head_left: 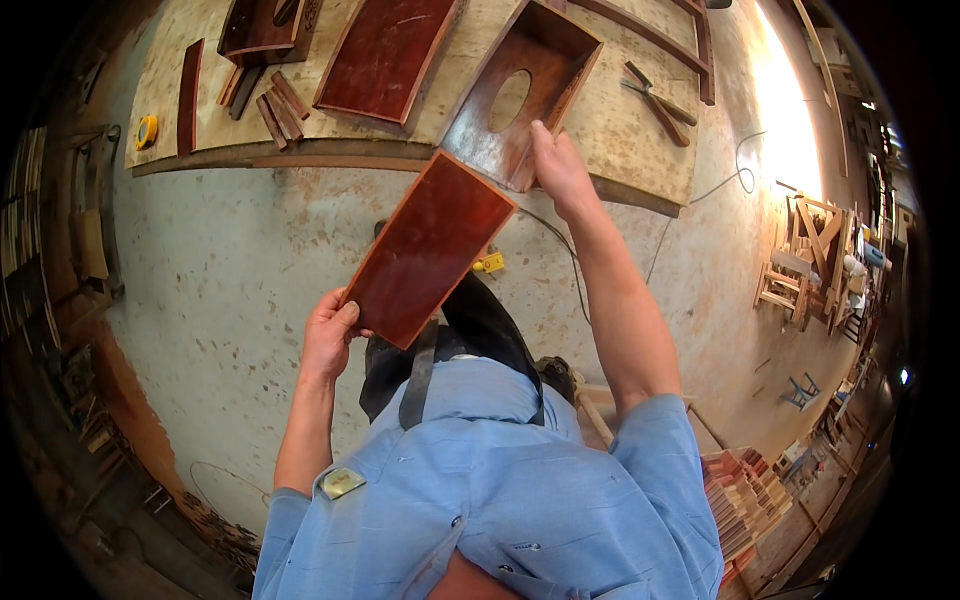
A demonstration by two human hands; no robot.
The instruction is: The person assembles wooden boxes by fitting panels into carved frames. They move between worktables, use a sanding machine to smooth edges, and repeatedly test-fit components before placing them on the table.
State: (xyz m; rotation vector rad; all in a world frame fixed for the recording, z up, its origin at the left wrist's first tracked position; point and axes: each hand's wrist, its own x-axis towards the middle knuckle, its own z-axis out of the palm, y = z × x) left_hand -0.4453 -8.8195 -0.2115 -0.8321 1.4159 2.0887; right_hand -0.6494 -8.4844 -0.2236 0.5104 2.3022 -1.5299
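Observation:
A flat reddish-brown wooden panel (433, 250) is gripped at its near left corner by my left hand (332, 330), thumb on top. The panel slants up to the right, and its far end meets or overlaps the near end of an open wooden box (468, 137); I cannot tell if they touch. The box lies at the bench's front edge, with an oval opening in its bottom. My right hand (560, 168) holds the box's right side wall near its front corner, fingers partly hidden behind the wall.
On the workbench (225, 130) lie another red-brown box (390, 60), a dark box (265, 35), short wood strips (283, 108), a yellow tape roll (147, 131) and pliers (660, 105). A cable (575, 260) hangs below the bench. Stacked wood pieces (740, 495) stand at lower right.

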